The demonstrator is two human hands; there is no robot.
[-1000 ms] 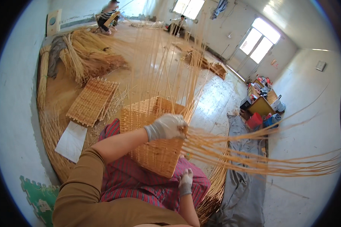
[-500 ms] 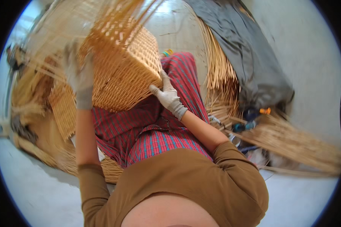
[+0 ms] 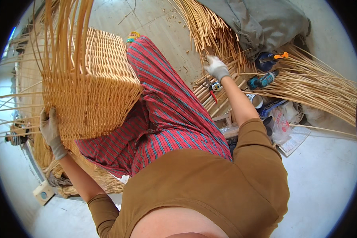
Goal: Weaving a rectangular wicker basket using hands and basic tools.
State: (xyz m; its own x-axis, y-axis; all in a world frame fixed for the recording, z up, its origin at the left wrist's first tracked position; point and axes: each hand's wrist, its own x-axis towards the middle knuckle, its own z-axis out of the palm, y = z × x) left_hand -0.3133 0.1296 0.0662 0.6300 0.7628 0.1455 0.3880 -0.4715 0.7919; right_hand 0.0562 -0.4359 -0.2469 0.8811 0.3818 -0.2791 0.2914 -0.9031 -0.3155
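A woven wicker basket (image 3: 93, 105) rests tilted on my left thigh, with long unwoven canes (image 3: 67, 43) standing up from its rim and others sticking out to the left. My left hand (image 3: 51, 129), in a pale work glove, grips the basket's left edge, its fingertips partly hidden in the weave. Away from the basket, my gloved right hand (image 3: 217, 67) reaches out over the floor at the lower end of a cane bundle (image 3: 210, 27). Its fingers look stretched and slightly apart, a little blurred, and I see nothing in them. Red-handled pliers (image 3: 212, 93) and a tape measure (image 3: 216, 86) lie just below it.
Short wooden rods (image 3: 202, 95) lie beneath the pliers. To their right are a teal power tool (image 3: 262, 80), an orange-handled cutter (image 3: 281, 56), a white cup (image 3: 256, 101) and another long cane bundle (image 3: 317, 85). A grey cloth (image 3: 254, 23) covers part of the far canes.
My right hand has let go of the basket and moved right to the canes and tools. The basket has shifted left and turned, with my left hand now at its left edge.
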